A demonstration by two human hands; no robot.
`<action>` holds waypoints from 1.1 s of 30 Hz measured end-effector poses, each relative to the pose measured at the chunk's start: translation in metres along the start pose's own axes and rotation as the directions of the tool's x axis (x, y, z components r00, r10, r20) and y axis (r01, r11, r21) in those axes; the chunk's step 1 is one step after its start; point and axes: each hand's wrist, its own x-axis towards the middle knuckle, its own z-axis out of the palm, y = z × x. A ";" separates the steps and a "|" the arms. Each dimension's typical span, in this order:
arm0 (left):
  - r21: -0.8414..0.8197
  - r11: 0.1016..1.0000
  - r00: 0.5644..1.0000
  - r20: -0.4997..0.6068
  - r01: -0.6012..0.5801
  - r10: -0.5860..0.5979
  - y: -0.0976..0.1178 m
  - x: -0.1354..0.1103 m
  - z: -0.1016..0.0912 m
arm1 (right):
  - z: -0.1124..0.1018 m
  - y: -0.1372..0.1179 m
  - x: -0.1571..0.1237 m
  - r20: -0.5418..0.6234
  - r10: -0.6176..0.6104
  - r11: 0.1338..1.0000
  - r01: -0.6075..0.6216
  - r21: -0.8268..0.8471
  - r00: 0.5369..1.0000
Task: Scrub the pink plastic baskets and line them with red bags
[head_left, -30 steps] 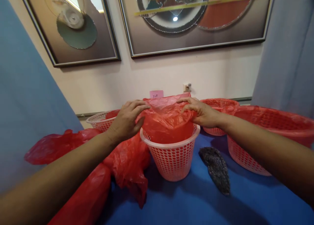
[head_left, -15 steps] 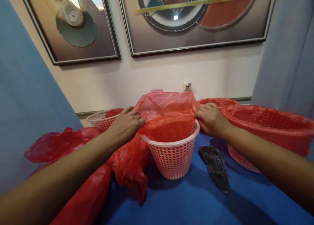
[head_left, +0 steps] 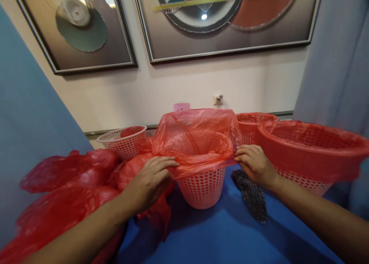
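A small pink perforated basket (head_left: 203, 189) stands on the blue table (head_left: 219, 237). A red plastic bag (head_left: 196, 135) sits in it, its mouth open and its edge folded over the near rim. My left hand (head_left: 151, 179) grips the bag's edge at the basket's left side, fingers closed on the plastic. My right hand (head_left: 253, 165) pinches the bag's edge at the right side of the rim.
A heap of loose red bags (head_left: 72, 183) lies at the left. A large bag-lined basket (head_left: 311, 152) stands at the right, with two more baskets (head_left: 122, 141) (head_left: 253, 123) behind. A dark grey knitted cloth (head_left: 252, 196) lies beside the small basket. Framed pictures hang on the wall.
Both hands have drawn the bag's edge toward me and down over the near rim. The bag now stands open and puffed up in the basket.
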 end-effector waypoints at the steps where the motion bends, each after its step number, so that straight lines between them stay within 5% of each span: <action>1: 0.000 1.000 1.000 -0.012 0.001 -0.001 0.000 -0.004 0.003 | 0.001 -0.002 -0.003 0.013 -0.004 1.000 0.004 -0.002 1.000; 13: -0.054 0.988 0.988 -0.041 0.144 -0.146 -0.019 -0.015 0.019 | 0.013 -0.008 -0.008 0.024 0.087 0.996 -0.086 -0.038 0.996; 18: -0.127 0.973 0.975 -0.089 0.191 -0.203 -0.014 -0.017 0.031 | -0.003 -0.061 0.016 -0.154 0.019 1.000 -0.016 0.019 0.988; 21: -0.138 0.966 0.952 -0.187 0.218 -0.242 -0.003 -0.011 0.041 | 0.001 -0.102 0.040 -0.073 -0.072 0.992 0.079 0.101 0.995; 24: -0.152 0.959 0.927 -0.257 0.239 -0.272 0.012 -0.005 0.046 | 0.021 -0.123 0.056 0.011 -0.012 0.996 0.011 0.090 1.000; 28: -0.121 0.972 0.946 -0.234 0.200 -0.224 0.025 -0.001 0.037 | 0.035 -0.114 0.056 0.056 0.041 0.995 -0.046 0.092 0.998; 33: 0.038 0.992 0.969 -0.219 0.121 -0.110 0.022 -0.005 0.018 | 0.008 -0.078 0.047 0.051 0.075 0.963 -0.086 0.254 0.996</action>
